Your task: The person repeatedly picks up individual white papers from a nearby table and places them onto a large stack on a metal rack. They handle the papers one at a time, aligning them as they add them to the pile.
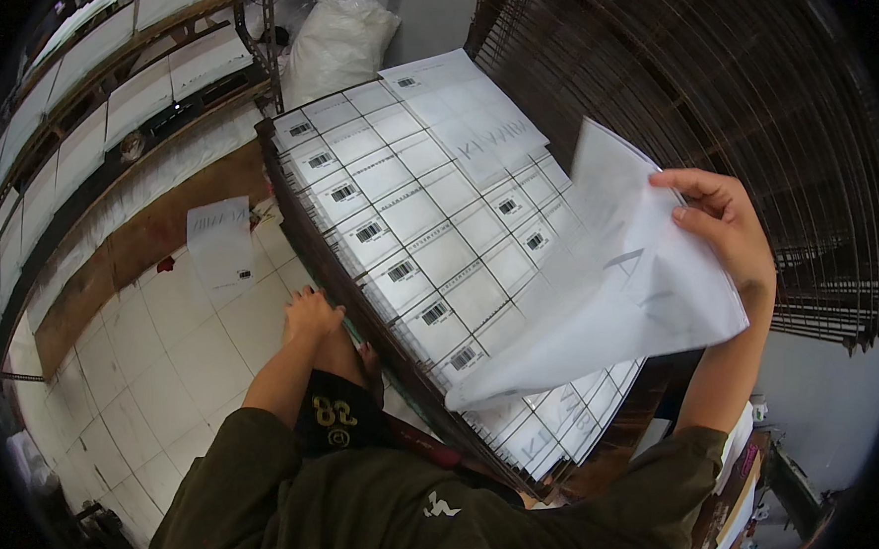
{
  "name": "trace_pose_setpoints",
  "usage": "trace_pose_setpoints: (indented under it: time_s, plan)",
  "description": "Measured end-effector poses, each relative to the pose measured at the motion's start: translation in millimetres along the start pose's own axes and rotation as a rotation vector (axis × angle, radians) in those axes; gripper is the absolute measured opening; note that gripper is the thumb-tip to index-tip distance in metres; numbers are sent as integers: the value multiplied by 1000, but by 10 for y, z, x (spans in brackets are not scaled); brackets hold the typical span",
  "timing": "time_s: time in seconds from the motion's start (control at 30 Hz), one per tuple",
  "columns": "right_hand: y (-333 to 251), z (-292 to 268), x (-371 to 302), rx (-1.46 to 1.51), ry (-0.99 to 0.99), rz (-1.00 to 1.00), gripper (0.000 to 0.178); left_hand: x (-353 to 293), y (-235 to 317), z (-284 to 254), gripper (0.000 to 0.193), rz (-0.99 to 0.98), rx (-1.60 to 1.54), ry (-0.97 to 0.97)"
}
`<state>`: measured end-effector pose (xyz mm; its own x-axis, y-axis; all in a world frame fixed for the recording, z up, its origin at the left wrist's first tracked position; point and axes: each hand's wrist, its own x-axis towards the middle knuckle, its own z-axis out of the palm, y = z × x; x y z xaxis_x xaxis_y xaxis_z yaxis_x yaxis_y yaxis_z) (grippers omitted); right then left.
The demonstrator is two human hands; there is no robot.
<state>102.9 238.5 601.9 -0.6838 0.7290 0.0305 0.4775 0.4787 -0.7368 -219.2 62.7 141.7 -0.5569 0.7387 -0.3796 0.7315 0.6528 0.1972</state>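
Note:
My right hand point(721, 222) pinches the edge of a large white paper sheet point(607, 293) between thumb and fingers. The sheet is lifted and bent, with one lower corner hanging close over the rack. Beneath it, a dark metal wire rack point(283, 189) spans the middle, with white sheets bearing small barcodes point(367, 233) showing through its grid. Another loose white sheet point(463, 102) lies on top at the far end. My left hand point(313, 316) rests at my knee beside the rack's left edge, holding nothing, its fingers loosely apart.
More wire racks point(727, 101) stand raised at the far right. Shelves with stacked white paper point(140, 110) line the left. A white sheet point(220, 243) lies low by the shelf, over the tiled floor point(177, 350). A bulky white sack point(342, 46) stands behind the rack.

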Motion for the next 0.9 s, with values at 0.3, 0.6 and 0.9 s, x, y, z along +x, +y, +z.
trace_pose_setpoints:
  time_s: [0.3, 0.6, 0.9]
  plan:
    - [1336, -44, 736, 379, 329, -83, 67, 43, -37, -24, 54, 6, -72, -37]
    - [3796, 1358, 1456, 865, 724, 173, 76, 62, 62, -127, 58, 45, -32, -105]
    - [4017, 1782, 1807, 765, 781, 460, 83, 137, -33, -42, 60, 51, -42, -119]
